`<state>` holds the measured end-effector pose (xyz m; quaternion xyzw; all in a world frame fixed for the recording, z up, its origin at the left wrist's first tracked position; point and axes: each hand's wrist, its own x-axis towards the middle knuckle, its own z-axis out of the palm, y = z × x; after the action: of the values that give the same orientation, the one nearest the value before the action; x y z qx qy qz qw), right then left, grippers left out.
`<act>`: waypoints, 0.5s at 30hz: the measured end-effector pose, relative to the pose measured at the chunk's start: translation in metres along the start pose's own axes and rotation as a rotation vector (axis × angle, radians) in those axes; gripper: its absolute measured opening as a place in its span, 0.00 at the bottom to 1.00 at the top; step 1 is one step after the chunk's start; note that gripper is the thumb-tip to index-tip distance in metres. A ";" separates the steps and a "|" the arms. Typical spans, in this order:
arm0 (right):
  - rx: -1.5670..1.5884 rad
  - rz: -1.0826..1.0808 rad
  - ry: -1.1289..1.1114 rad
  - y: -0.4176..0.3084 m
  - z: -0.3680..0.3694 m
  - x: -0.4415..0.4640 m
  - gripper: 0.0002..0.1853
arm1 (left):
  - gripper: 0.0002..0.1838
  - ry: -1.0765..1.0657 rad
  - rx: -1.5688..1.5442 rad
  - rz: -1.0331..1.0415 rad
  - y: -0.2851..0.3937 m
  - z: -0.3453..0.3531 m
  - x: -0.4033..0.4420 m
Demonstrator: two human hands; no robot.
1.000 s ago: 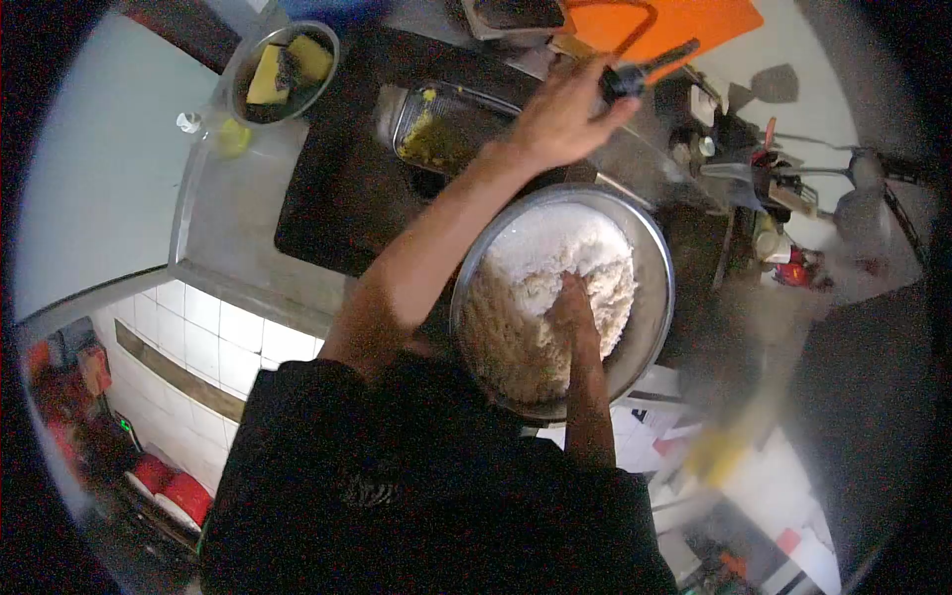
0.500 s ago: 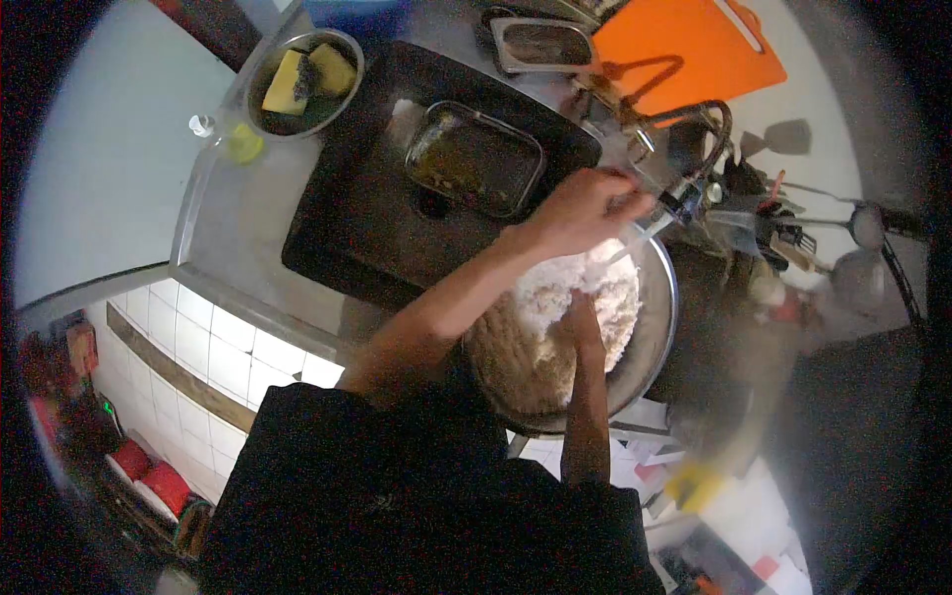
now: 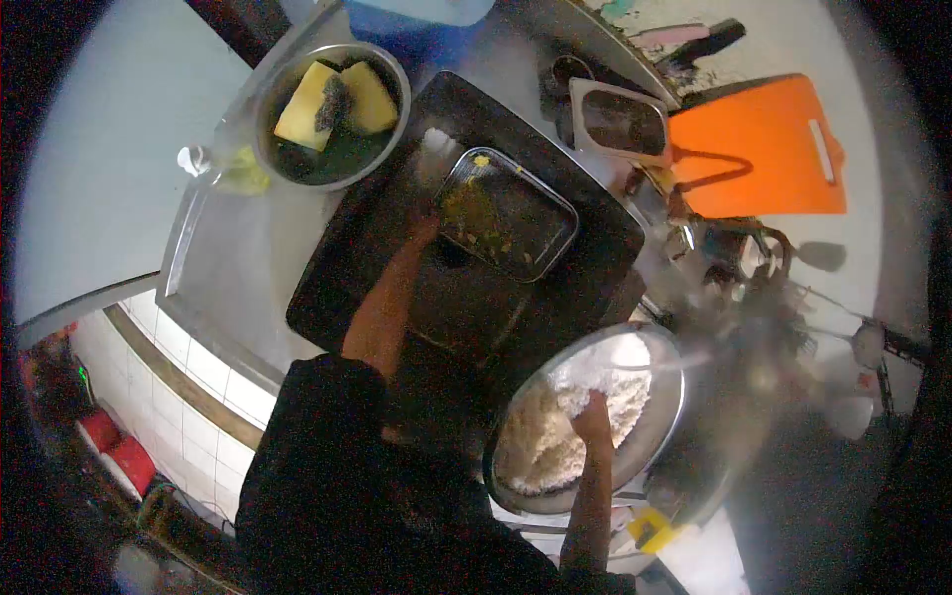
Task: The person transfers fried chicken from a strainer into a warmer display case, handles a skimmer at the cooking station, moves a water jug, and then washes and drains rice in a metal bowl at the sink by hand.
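A large metal bowl (image 3: 666, 416) holds a heap of white, grainy food that looks like rice (image 3: 540, 441). My right hand (image 3: 593, 418) is in this bowl, its fingertips sunk in the white heap and hidden. My left hand (image 3: 424, 226) reaches down into the dark sink (image 3: 337, 288), at the left edge of a rectangular container (image 3: 543, 203). Yellowish scraps lie inside that container. Shadow covers my left fingers, so I cannot tell whether they grip its rim. A blurred, pale streak crosses above the bowl's far side.
At the upper left stands a round metal bowl (image 3: 263, 109) with yellow sponges (image 3: 309, 107). A smaller metal pan (image 3: 620, 124) and an orange cutting board (image 3: 759, 149) are beyond the sink. Kitchen utensils (image 3: 823, 256) crowd the right side.
My left hand has left the tap area above the rice bowl and moved left into the sink beside the container. My right hand stays in the bowl. The whole view has shifted.
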<state>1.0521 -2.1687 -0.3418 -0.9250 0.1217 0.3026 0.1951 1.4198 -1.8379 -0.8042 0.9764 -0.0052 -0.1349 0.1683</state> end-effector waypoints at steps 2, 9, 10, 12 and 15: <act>-0.268 -0.064 0.006 0.026 0.020 -0.011 0.28 | 0.40 -0.195 0.006 -0.005 0.009 -0.029 -0.014; -0.380 0.070 -0.236 0.030 0.011 -0.020 0.34 | 0.43 -0.156 -1.247 0.117 -0.012 0.046 -0.034; -0.362 0.110 -0.136 0.038 0.021 -0.020 0.31 | 0.42 -0.155 -1.136 0.042 -0.007 0.030 -0.048; -0.319 0.172 -0.187 -0.004 -0.008 -0.015 0.30 | 0.39 -0.214 -1.150 -0.048 -0.004 0.000 -0.079; -0.203 0.275 -0.222 -0.013 -0.016 -0.013 0.32 | 0.36 -0.331 -1.248 -0.111 -0.012 -0.040 -0.119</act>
<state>1.0549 -2.1625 -0.3182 -0.8754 0.1934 0.4374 0.0700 1.3155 -1.8067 -0.7404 0.6601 0.0990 -0.2698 0.6940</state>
